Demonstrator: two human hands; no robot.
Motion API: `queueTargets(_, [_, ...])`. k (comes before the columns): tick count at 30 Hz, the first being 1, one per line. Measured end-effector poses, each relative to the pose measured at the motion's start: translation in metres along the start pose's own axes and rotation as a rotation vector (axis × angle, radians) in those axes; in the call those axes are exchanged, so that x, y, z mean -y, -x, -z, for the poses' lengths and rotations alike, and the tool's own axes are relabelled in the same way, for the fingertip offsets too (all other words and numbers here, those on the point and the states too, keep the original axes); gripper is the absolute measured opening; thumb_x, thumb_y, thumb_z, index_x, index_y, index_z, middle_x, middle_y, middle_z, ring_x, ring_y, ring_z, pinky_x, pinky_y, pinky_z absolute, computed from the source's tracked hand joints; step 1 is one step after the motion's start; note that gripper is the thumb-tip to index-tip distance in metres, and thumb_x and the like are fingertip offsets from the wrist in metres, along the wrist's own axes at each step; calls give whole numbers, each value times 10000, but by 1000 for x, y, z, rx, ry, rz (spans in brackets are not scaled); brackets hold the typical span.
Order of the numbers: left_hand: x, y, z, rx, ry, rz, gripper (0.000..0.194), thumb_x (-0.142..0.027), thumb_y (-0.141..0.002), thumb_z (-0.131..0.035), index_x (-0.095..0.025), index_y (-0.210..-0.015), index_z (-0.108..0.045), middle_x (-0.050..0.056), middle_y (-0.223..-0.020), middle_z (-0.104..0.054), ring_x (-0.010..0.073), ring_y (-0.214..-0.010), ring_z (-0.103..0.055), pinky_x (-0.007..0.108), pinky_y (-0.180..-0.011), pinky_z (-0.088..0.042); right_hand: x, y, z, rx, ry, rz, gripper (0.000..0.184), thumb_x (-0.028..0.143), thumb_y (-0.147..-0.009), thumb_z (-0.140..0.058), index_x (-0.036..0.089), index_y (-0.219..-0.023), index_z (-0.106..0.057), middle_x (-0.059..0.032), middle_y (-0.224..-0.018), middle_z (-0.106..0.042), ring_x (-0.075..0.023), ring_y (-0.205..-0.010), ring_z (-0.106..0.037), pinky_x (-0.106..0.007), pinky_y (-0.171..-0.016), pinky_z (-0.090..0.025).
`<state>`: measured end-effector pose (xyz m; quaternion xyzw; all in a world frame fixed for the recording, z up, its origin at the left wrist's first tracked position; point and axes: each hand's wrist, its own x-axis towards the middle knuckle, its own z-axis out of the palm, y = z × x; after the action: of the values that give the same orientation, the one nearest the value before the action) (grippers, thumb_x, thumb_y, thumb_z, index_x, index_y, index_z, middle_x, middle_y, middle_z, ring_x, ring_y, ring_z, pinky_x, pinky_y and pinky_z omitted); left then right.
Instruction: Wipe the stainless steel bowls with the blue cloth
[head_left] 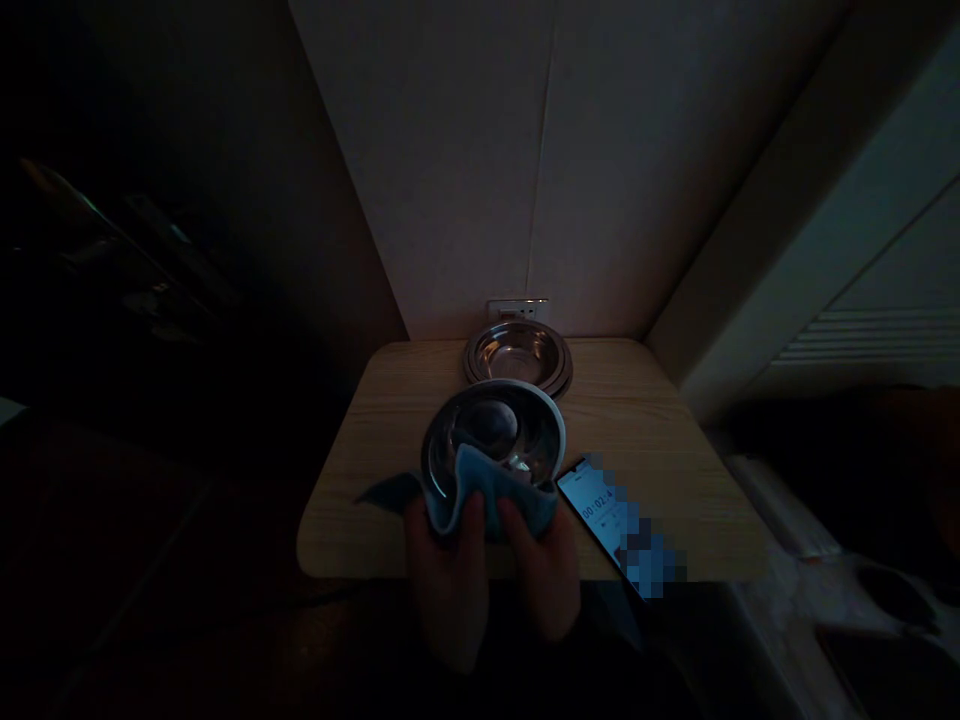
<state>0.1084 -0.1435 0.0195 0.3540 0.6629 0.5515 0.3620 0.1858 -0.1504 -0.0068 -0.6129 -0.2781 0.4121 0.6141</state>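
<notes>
A shiny steel bowl (501, 432) is held tilted toward me above the front of a small wooden table (390, 450). A blue cloth (480, 490) is draped over the bowl's near rim and into its inside. My left hand (446, 565) grips the bowl's near left rim through the cloth, thumb on top. Beside it, my right hand (547, 570) pinches the cloth against the near right rim. Both hands are closed. The scene is very dark.
A stack of steel bowls (519, 355) sits at the back of the table by a wall socket (516, 309). A lit phone (611, 515) lies on the table's front right. Walls close in behind and to the right; the left is dark.
</notes>
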Motion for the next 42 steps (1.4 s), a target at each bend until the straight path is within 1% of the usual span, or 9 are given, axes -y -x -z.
queueTargets(7, [-2,-2,3,43,16,-7,264,-404,-686,-647,-190,-791,-533,-12,-715,-615,147,-663,-594,251,-623,-471,-1,-3,9,9,-13,22,337,448,-709,-634,162,-886,-661,-62,-885,-702,-242,-850,-629,-356,-773,-482])
queueTargets(13, [-4,5,-1,-20,-15,12,323,-391,-677,-669,-193,-894,-533,11,-816,-646,167,-737,-615,272,-668,-470,-4,4,1,20,-16,13,377,418,-702,-649,161,-979,-646,-78,-988,-689,-255,-939,-612,-377,-841,-456])
queueTargets(16, [-2,5,1,24,-22,-1,289,-396,-703,-648,-195,-877,-536,3,-798,-639,157,-724,-609,263,-661,-465,-6,6,3,58,-23,-17,374,424,-692,-651,162,-959,-650,-75,-950,-699,-256,-894,-627,-375,-808,-471])
queueTargets(21, [-2,0,7,35,-1,-7,293,-415,-686,-659,-195,-837,-538,-12,-761,-628,147,-686,-596,256,-641,-465,1,-2,13,-18,8,24,363,481,-709,-638,174,-903,-651,-53,-896,-700,-242,-863,-625,-351,-777,-477])
queueTargets(25, [1,2,4,30,12,0,323,-396,-686,-668,-203,-902,-525,-7,-822,-636,146,-737,-606,255,-670,-471,1,5,6,30,-52,43,368,416,-683,-676,179,-963,-646,-58,-944,-698,-244,-884,-626,-349,-774,-484])
queueTargets(27, [1,2,4,43,-12,3,300,-391,-691,-664,-200,-874,-523,-12,-782,-629,142,-707,-602,249,-646,-470,-2,8,4,64,-82,32,372,396,-689,-672,178,-990,-642,-64,-962,-697,-248,-899,-627,-356,-786,-483])
queueTargets(33, [-6,0,8,73,-21,-25,267,-396,-694,-652,-197,-820,-526,-17,-744,-617,139,-673,-588,242,-614,-466,-1,-4,16,15,-22,52,321,459,-721,-641,179,-879,-651,-42,-875,-695,-228,-841,-624,-349,-784,-474])
queueTargets(38, [-1,5,1,51,-37,2,334,-405,-688,-661,-201,-909,-516,-3,-806,-632,150,-719,-604,259,-650,-468,-1,3,7,18,-30,49,345,415,-703,-658,181,-955,-650,-57,-936,-697,-232,-867,-631,-349,-776,-485])
queueTargets(42, [-2,5,3,100,-33,-9,287,-409,-709,-635,-198,-870,-527,-2,-780,-632,150,-705,-604,258,-644,-470,-2,4,9,40,-52,37,344,420,-709,-650,175,-951,-655,-63,-942,-699,-240,-879,-630,-357,-779,-487])
